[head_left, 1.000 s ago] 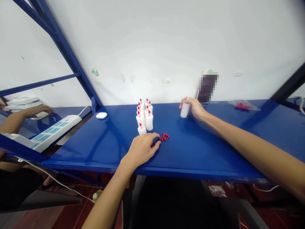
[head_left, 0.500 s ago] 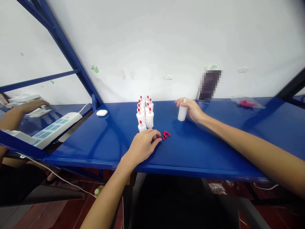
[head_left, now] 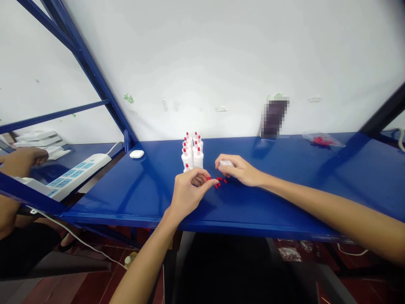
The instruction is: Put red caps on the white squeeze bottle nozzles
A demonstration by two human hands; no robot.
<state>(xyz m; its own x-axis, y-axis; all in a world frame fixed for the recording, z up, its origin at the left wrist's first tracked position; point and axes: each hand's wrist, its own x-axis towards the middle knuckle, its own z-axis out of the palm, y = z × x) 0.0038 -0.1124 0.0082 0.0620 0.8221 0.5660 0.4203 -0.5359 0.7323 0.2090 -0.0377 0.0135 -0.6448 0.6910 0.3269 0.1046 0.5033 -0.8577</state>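
My left hand [head_left: 190, 192] is closed in a pinch, with a small red cap [head_left: 208, 178] between thumb and fingertips. Several loose red caps [head_left: 219, 185] lie on the blue tabletop just right of those fingertips. In my right hand [head_left: 243, 169] is a white bottle [head_left: 225, 163], tilted and mostly hidden by the fingers, close to the caps. Beyond my left hand stand two rows of upright white bottles [head_left: 198, 158] with red tips; the hand partly covers the nearest one.
A white earbud case [head_left: 137, 154] rests on the blue table [head_left: 152, 185] at left. Farther left are a power strip [head_left: 79, 173] and another person's arm [head_left: 19, 164]. A pixelated dark phone-like object [head_left: 274, 118] leans on the wall; a plastic bag with red pieces [head_left: 322, 140] lies right.
My right hand has brought the white bottle left and nearer, from upright to tilted, beside the red caps. My left hand has picked up a red cap and lifted slightly.
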